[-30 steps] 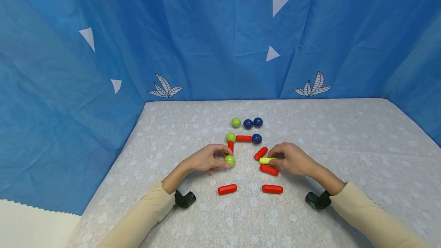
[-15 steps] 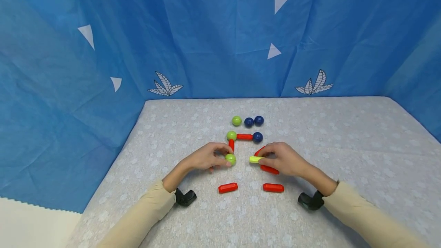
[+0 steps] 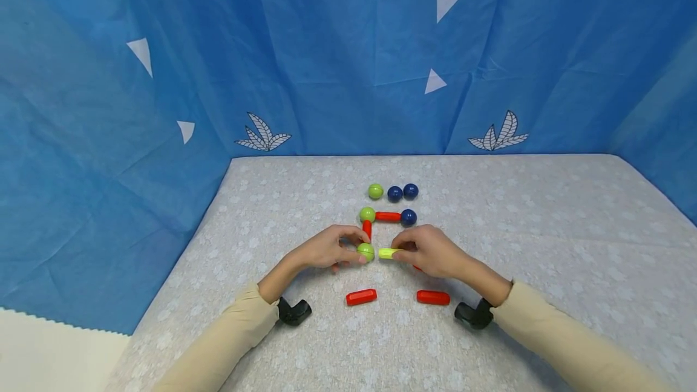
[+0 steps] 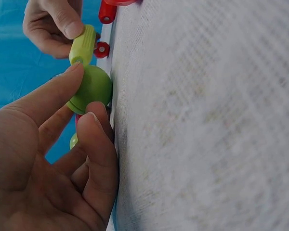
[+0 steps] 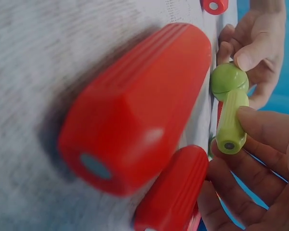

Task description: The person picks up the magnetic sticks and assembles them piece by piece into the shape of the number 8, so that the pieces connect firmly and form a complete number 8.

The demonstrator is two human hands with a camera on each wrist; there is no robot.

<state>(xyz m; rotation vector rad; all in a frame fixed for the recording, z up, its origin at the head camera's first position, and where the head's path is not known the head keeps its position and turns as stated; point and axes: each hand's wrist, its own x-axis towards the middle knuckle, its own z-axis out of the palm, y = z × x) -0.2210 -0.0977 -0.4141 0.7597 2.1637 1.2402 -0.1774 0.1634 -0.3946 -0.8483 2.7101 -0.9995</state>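
Observation:
My left hand (image 3: 327, 248) pinches a green ball (image 3: 365, 251) between thumb and fingers, low over the table. From it a red rod (image 3: 367, 230) runs back to another green ball (image 3: 367, 215), followed by a second red rod (image 3: 388, 216) and a navy ball (image 3: 408, 217). My right hand (image 3: 430, 251) pinches a short yellow-green rod (image 3: 388, 253). Its left end points at the held ball, with a thin gap in the head view. The right wrist view shows a round metallic spot on the rod's other end. Red rods (image 5: 144, 110) beneath the right hand are mostly hidden in the head view.
Two loose red rods lie nearer me, one at left (image 3: 361, 297) and one at right (image 3: 433, 297). Farther back sit a loose green ball (image 3: 376, 191) and two navy balls (image 3: 394, 193). A blue curtain (image 3: 348, 77) hangs behind the pale patterned tablecloth (image 3: 544, 210).
My right hand has carried the yellow-green rod leftward, from above the red rods to right beside the held green ball. The left hand has kept its grip in place.

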